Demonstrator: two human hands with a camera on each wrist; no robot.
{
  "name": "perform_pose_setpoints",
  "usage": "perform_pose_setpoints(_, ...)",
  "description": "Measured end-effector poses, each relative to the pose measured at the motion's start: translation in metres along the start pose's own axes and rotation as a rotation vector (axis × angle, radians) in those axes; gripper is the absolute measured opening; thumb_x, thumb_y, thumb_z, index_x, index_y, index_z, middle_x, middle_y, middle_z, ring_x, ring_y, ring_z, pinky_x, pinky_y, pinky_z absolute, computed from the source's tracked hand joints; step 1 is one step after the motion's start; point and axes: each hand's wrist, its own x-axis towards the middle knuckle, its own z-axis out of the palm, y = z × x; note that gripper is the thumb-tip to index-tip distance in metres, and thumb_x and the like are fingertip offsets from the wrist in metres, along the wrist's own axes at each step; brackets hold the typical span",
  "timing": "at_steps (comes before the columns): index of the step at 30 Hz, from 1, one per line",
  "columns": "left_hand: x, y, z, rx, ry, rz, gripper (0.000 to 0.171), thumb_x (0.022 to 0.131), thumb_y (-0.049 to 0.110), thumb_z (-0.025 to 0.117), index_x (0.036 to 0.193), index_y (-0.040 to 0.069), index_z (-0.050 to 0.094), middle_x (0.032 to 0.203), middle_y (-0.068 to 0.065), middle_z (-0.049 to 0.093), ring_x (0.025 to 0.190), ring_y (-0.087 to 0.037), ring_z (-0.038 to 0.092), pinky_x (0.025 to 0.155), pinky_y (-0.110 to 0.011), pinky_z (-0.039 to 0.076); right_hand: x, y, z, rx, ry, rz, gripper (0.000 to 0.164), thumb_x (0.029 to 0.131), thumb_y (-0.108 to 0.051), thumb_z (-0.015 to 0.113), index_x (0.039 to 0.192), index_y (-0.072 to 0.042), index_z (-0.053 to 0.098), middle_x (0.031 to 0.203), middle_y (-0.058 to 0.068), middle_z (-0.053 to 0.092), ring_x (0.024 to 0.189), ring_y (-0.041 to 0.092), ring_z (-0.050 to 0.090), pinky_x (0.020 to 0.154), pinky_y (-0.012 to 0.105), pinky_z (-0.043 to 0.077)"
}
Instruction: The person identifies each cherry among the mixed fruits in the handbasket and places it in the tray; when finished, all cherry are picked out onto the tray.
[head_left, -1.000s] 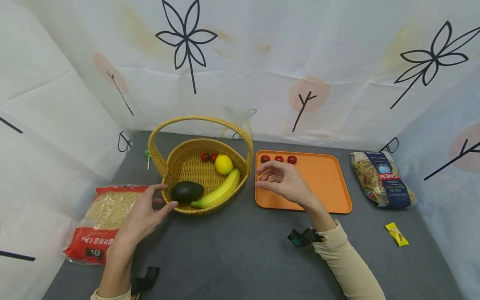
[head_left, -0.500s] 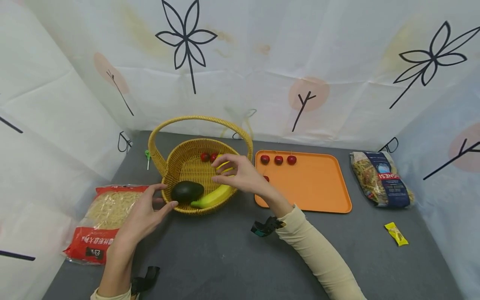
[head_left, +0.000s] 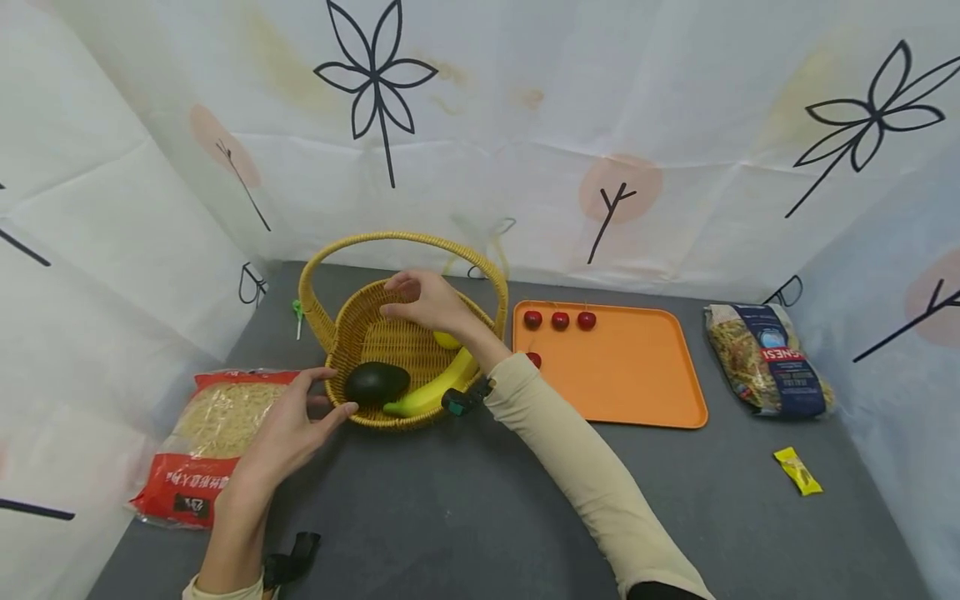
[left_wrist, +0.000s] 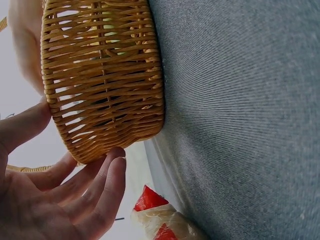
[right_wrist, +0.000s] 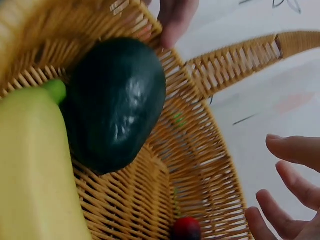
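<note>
A wicker basket with a tall handle holds an avocado, a banana and a yellow lemon. My left hand grips the basket's near-left side; in the left wrist view the thumb lies at the rim and bent fingers touch the woven wall. Over the back of the basket hangs my right hand, its forearm crossing the right rim and covering part of the fruit. The right wrist view shows its fingers apart with nothing between them, and a cherry inside the basket.
An orange tray with several cherries lies right of the basket. Bagged pasta and a yellow packet are farther right. At left lie a red-and-clear pasta bag and a green lollipop. Patterned cloth surrounds the table.
My right hand has moved left from above the orange tray, across the lemon, to the back of the basket. The left hand has stayed at the basket's side.
</note>
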Motion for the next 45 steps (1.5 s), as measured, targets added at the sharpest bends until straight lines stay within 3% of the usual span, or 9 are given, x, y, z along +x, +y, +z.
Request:
perform_pose_setpoints(8,-0.001,0.001,0.002,-0.003,0.005,-0.001,0.071,0.102,0.032,0.078,0.155,-0.003,0.045,0.157,-0.032,0.051,0.132,-0.050,0.066,0.104,-0.065,0.057,0.019,0.008,0.009,0.011,0.015,0.105,0.044,0.104,-0.023,0.075,0.141,-0.002,0.064,0.149,0.019,0.064,0.141,0.035,0.061,0.116,0.050,0.053)
perform_pose_setpoints(14,-0.001,0.000,0.002,-0.002,0.015,0.002,0.071,0.102,0.032,0.078,0.155,-0.002,0.045,0.155,-0.031,0.053,0.131,-0.049,0.066,0.104,-0.065,0.057,0.023,0.006,0.016,-0.001,-0.010,0.135,0.040,0.105,-0.019,0.073,0.141,-0.003,0.065,0.151,0.020,0.062,0.141,0.036,0.060,0.116,0.052,0.052)
perform_pose_setpoints(19,0.000,0.001,0.002,-0.003,0.016,0.003,0.071,0.102,0.033,0.078,0.155,-0.002,0.045,0.156,-0.031,0.053,0.132,-0.049,0.066,0.104,-0.065,0.057,0.025,0.007,0.020,-0.041,-0.083,0.143,0.036,0.104,-0.011,0.072,0.139,-0.003,0.067,0.148,0.020,0.064,0.140,0.035,0.061,0.115,0.051,0.053)
perform_pose_setpoints(25,0.000,0.001,0.002,0.000,0.016,-0.001,0.071,0.102,0.033,0.078,0.155,-0.002,0.045,0.156,-0.031,0.053,0.132,-0.050,0.066,0.105,-0.066,0.056,0.024,0.010,0.021,-0.069,-0.243,0.182,0.042,0.099,0.005,0.071,0.141,0.000,0.067,0.151,0.021,0.064,0.143,0.036,0.061,0.107,0.044,0.059)
perform_pose_setpoints(30,-0.001,0.002,0.001,-0.001,0.014,-0.003,0.071,0.102,0.033,0.078,0.155,-0.002,0.045,0.157,-0.031,0.052,0.132,-0.050,0.065,0.105,-0.066,0.056,0.024,0.010,0.023,-0.137,-0.336,0.208,0.045,0.096,0.007,0.076,0.139,-0.001,0.070,0.148,0.017,0.069,0.142,0.033,0.063,0.111,0.042,0.058)
perform_pose_setpoints(34,-0.001,0.002,0.001,0.000,0.013,-0.002,0.071,0.102,0.033,0.078,0.155,-0.002,0.045,0.156,-0.031,0.052,0.132,-0.050,0.065,0.105,-0.067,0.056,0.025,0.009,0.024,-0.196,-0.373,0.212,0.042,0.096,0.004,0.077,0.137,-0.004,0.073,0.143,0.015,0.072,0.136,0.032,0.066,0.108,0.041,0.059)
perform_pose_setpoints(45,-0.001,0.000,0.001,0.003,0.014,-0.001,0.073,0.102,0.035,0.078,0.155,-0.002,0.045,0.156,-0.032,0.052,0.132,-0.050,0.065,0.105,-0.067,0.056,0.027,0.010,0.025,-0.211,-0.394,0.222,0.036,0.096,0.001,0.080,0.131,-0.006,0.077,0.138,0.014,0.075,0.132,0.029,0.069,0.106,0.036,0.060)
